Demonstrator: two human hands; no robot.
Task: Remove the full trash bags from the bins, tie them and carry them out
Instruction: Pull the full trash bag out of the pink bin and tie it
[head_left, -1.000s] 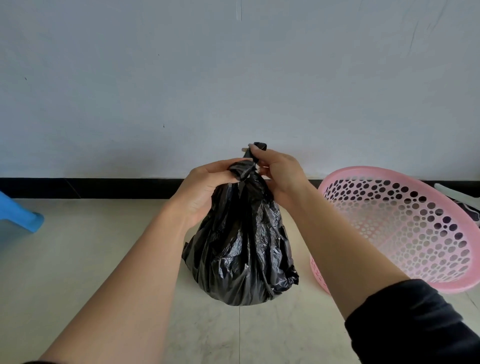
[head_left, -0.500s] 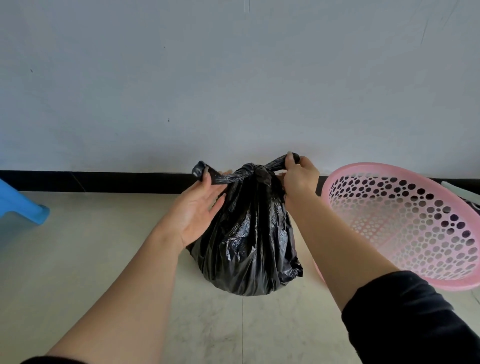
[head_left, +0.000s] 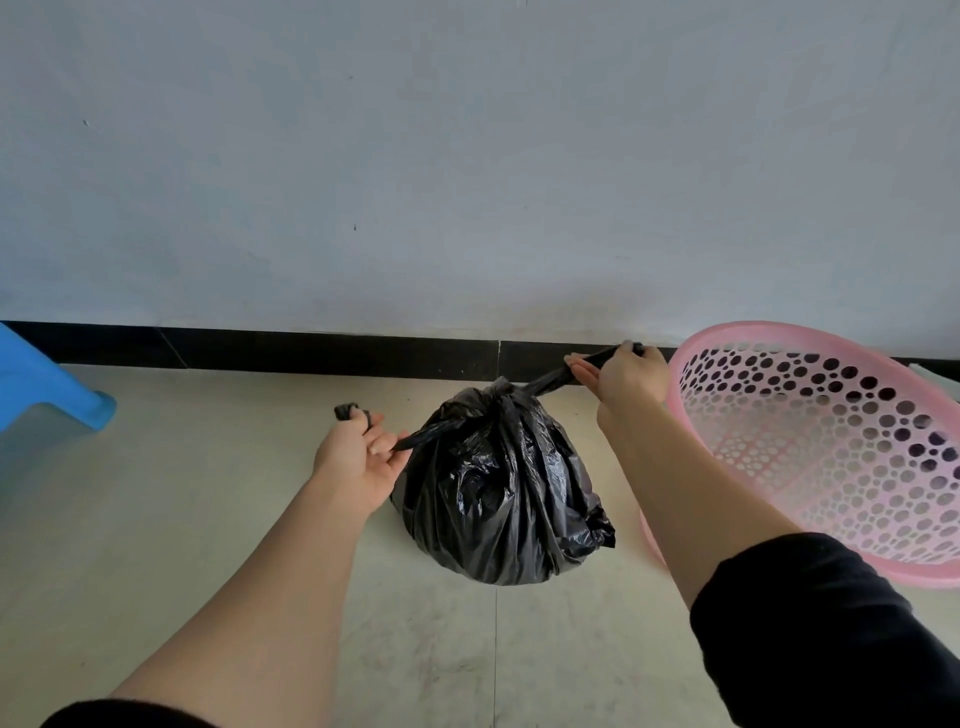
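Bag (head_left: 498, 488) centred | our left hand (head_left: 358, 457) grips left tail (head_left: 423, 438) | our right hand (head_left: 626, 382) grips right tail (head_left: 550, 378) | tails run sideways from knot (head_left: 503, 402) | we judge: tightening pull

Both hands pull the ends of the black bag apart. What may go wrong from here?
The left hand and the right hand pull thin twisted ends of the trash bag in opposite directions; the plastic might tear near the knot. The right hand is close to the pink basket, so a longer pull might knock it.
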